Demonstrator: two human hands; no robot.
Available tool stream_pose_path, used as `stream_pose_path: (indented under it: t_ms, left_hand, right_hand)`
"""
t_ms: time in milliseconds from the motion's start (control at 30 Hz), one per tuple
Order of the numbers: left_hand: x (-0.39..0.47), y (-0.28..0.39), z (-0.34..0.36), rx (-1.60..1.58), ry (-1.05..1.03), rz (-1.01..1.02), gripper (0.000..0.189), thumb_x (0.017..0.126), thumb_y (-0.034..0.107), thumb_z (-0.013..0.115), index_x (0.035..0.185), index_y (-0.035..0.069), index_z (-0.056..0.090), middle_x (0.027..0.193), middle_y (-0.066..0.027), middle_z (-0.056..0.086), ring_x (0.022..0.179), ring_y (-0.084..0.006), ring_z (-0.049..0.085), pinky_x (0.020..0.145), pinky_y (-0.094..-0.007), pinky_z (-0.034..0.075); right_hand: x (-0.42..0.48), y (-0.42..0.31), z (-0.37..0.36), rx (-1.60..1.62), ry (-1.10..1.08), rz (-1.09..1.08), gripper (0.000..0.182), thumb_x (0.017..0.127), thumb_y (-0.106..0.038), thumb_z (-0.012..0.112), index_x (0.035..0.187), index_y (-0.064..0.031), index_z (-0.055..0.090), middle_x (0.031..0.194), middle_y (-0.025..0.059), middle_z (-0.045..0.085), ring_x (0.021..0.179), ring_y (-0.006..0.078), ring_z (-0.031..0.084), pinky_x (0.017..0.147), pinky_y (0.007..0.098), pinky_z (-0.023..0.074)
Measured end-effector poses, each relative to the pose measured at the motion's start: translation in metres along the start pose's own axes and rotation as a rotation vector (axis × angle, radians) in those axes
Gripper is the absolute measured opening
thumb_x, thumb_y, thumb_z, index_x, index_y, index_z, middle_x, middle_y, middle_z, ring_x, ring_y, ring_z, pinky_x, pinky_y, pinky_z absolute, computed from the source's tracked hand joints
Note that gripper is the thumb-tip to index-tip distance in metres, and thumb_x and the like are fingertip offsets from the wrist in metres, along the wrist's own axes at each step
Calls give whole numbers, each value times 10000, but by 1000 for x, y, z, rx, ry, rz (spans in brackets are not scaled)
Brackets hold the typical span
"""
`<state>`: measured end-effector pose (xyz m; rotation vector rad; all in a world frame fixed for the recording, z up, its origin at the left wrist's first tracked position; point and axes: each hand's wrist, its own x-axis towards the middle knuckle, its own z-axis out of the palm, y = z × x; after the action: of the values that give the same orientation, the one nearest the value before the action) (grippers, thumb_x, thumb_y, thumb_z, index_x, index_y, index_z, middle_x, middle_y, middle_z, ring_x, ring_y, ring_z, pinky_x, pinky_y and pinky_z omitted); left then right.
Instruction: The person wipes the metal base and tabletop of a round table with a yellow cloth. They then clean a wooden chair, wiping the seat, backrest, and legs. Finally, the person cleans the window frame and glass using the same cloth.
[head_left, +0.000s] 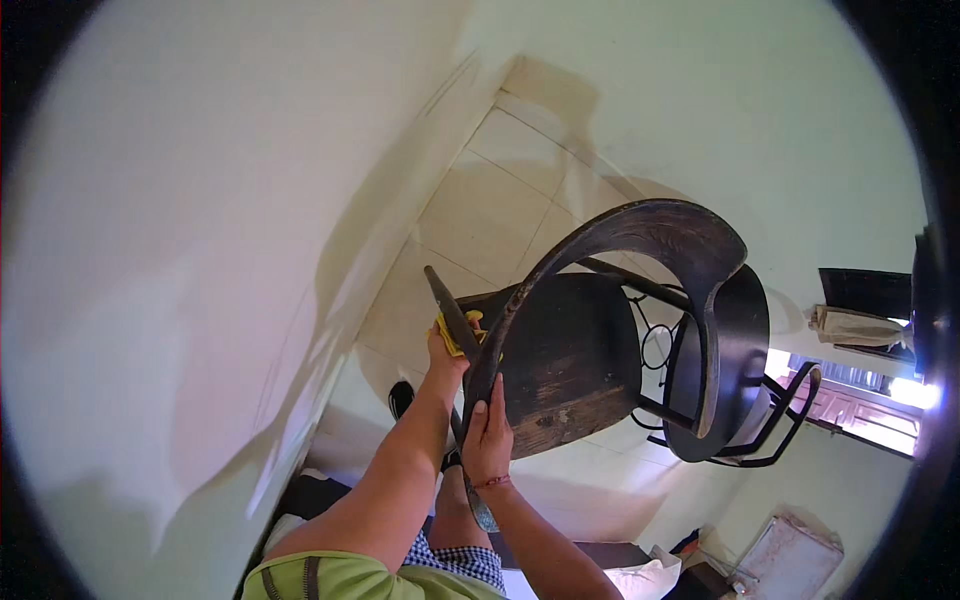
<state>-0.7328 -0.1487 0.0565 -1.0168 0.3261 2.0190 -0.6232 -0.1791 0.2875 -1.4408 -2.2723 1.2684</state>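
A dark wooden chair (562, 337) with a curved back rail (660, 225) is tilted in front of me. Its finish is worn through to brown wood along one side of the seat. My left hand (448, 358) holds a crumpled yellow cloth (453, 336) against a slanting chair leg (442, 296); the frame and cloth partly hide the fingers. Lower down, my right hand (489, 435) grips the chair's frame where the curved rail meets the other bars, thumb and fingers lying along the wood.
Beyond the chair is a dark round-topped piece of furniture (724, 382) with bent black tubing (795, 420). A plain wall (187, 262) runs along the left, above pale floor tiles (487, 210). My dark shoe (401, 397) is near the wall. A window (862, 405) glows at the right.
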Motion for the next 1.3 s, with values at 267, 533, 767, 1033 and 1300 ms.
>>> stream_pose_path:
  t_ms: [267,533,767,1033,1300]
  left_hand:
    - [-106,4,10,888,169,28,355,994,369,521,1109,43,600,991,-87,677,831,-221,663,733,-327,542]
    - [-25,-50,-62,1626,-301,464,414,903,188,628,1270,39,506,1186,-143,575,1038,-309,573,876,-377,463]
    - [-30,-46,-100,2126,-754,630,510,863,136,631,1336,34,470,1330,-183,483,1191,-348,487,982,-406,417]
    - [-119,-44,-174,2186,-592,939,633,829,67,610,1426,45,402,1490,-216,350,1366,-389,349,1107,-428,342]
    - [2,-19,-71,1309,281,721,369,947,287,550,1206,25,573,1099,-225,654,1010,-418,621,842,-433,485]
  right_hand:
    - [3,7,-7,17,27,25,506,1019,-212,421,1476,-13,337,1075,287,646,885,396,669,750,412,527]
    - [-2,14,3,118,59,-105,486,1019,-213,427,1459,-12,373,1161,259,637,961,343,672,809,380,521]
    - [-3,29,5,177,26,-110,487,1025,-208,458,1465,-17,371,1122,192,657,896,228,650,782,330,509]
    - [-9,11,1,298,-37,-6,472,1037,-171,454,1474,-13,367,1164,91,622,959,126,565,832,253,470]
    - [-10,26,15,353,-21,-53,445,1040,-200,453,1467,-90,395,1004,27,572,727,73,544,627,254,517]
